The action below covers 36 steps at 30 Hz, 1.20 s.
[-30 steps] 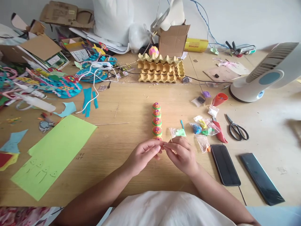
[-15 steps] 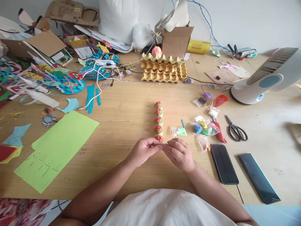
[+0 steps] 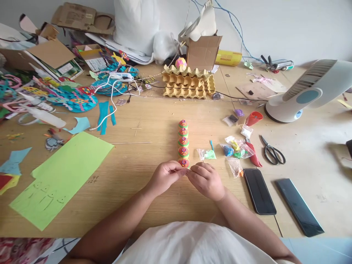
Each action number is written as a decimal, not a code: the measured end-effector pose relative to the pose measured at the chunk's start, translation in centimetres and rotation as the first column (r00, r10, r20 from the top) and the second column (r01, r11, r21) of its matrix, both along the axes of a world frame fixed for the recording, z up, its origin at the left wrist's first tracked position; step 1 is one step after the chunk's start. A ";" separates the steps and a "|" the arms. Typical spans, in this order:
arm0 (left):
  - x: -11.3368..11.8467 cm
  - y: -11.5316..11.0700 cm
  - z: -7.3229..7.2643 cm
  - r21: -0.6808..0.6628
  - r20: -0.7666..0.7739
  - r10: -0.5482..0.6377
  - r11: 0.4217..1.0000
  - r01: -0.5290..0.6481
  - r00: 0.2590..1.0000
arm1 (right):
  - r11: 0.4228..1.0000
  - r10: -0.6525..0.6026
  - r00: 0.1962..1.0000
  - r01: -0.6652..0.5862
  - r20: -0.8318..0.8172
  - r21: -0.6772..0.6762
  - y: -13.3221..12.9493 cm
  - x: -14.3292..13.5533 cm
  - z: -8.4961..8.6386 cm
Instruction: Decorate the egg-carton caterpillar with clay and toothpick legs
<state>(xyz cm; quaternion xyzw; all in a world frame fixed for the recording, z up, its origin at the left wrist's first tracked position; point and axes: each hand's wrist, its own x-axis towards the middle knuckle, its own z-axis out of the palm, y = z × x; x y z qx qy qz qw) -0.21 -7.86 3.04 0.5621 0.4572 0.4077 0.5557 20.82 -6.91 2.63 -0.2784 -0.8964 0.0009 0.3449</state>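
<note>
My left hand (image 3: 167,178) and my right hand (image 3: 208,181) meet at the fingertips, just below the near end of a row of small round pieces (image 3: 183,141). These are red on top with green and yellow rims and tiny purple-blue details. My right hand is closed in a pinch, and the tip of a thin pale stick (image 3: 188,168) shows at its fingers. Thumb and forefinger of my left hand are pressed together too; whatever lies between them is too small and hidden to name.
Bags of coloured clay (image 3: 238,149), scissors (image 3: 272,150), a phone (image 3: 259,191) and a dark flat case (image 3: 299,206) lie right. Green paper (image 3: 74,165) and thin sticks (image 3: 136,128) lie left. Egg cartons (image 3: 188,82) and a fan (image 3: 286,108) stand behind.
The whole view has shifted slightly, so things sit a little further left. Both hands keep their pinch by the row; less of the pale stick's length shows clearly.
</note>
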 end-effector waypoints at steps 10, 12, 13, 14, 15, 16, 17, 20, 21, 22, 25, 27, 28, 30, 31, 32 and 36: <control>0.5 -0.8 -0.5 0.174 -0.041 0.091 0.981 -0.082 0.995 | 0.992 -0.034 0.989 0.016 -0.144 -0.122 -0.1 -0.9 0.0; 0.5 -0.8 -0.6 0.175 -0.029 0.139 0.976 -0.132 0.990 | 0.968 -0.061 0.962 -0.009 -0.266 -0.252 0.2 -1.0 0.0; 0.5 -0.8 -0.7 0.158 -0.016 0.155 0.976 -0.150 0.988 | 0.945 -0.083 0.943 -0.028 -0.321 -0.327 0.3 -1.0 0.0; 0.5 -0.8 -0.8 0.130 -0.001 0.165 0.978 -0.163 0.986 | 0.913 -0.113 0.923 -0.049 -0.367 -0.404 0.5 -1.0 0.1; 0.5 -0.8 -0.9 0.093 0.017 0.169 0.981 -0.170 0.985 | 0.873 -0.148 0.903 -0.072 -0.403 -0.483 0.6 -1.0 0.1; 0.5 -0.7 -1.1 0.053 0.037 0.173 0.983 -0.175 0.984 | 0.822 -0.186 0.882 -0.102 -0.432 -0.561 0.7 -0.9 0.1; 0.5 -0.7 -1.2 0.017 0.060 0.178 0.984 -0.179 0.982 | 0.763 -0.223 0.860 -0.139 -0.459 -0.632 0.8 -0.9 0.2; 0.4 -0.5 -1.6 -0.043 0.116 0.195 0.981 -0.191 0.974 | 0.578 -0.303 0.800 -0.278 -0.518 -0.767 0.8 -1.0 0.1; 0.4 -0.5 -1.7 -0.049 0.127 0.198 0.980 -0.193 0.972 | 0.529 -0.316 0.789 -0.315 -0.527 -0.788 0.7 -1.1 0.1; 0.4 -0.4 -1.8 -0.052 0.135 0.201 0.979 -0.196 0.970 | 0.490 -0.324 0.783 -0.340 -0.530 -0.802 0.7 -1.2 0.0; 0.3 -0.2 -2.2 -0.065 0.151 0.210 0.977 -0.202 0.966 | 0.428 -0.326 0.779 -0.383 -0.535 -0.818 0.8 -1.4 -0.1; 0.3 0.0 -2.5 -0.093 0.180 0.225 0.973 -0.211 0.958 | 0.414 -0.318 0.769 -0.413 -0.554 -0.811 0.8 -1.5 -0.2; 0.3 0.0 -2.7 -0.111 0.201 0.233 0.970 -0.214 0.952 | 0.407 -0.312 0.764 -0.429 -0.565 -0.806 0.9 -1.5 -0.2; 0.4 0.0 -2.9 -0.151 0.246 0.247 0.965 -0.215 0.937 | 0.386 -0.300 0.759 -0.457 -0.578 -0.801 0.9 -1.5 -0.3; 0.4 0.0 -2.9 -0.167 0.266 0.250 0.963 -0.211 0.931 | 0.373 -0.291 0.758 -0.472 -0.584 -0.799 0.9 -1.6 -0.3; 0.4 0.0 -2.9 -0.177 0.280 0.250 0.962 -0.206 0.927 | 0.359 -0.278 0.756 -0.491 -0.593 -0.794 0.9 -1.6 -0.4; 0.4 -0.2 -2.8 -0.155 0.279 0.233 0.968 -0.196 0.932 | 0.306 -0.210 0.754 -0.554 -0.622 -0.774 0.7 -1.8 -1.0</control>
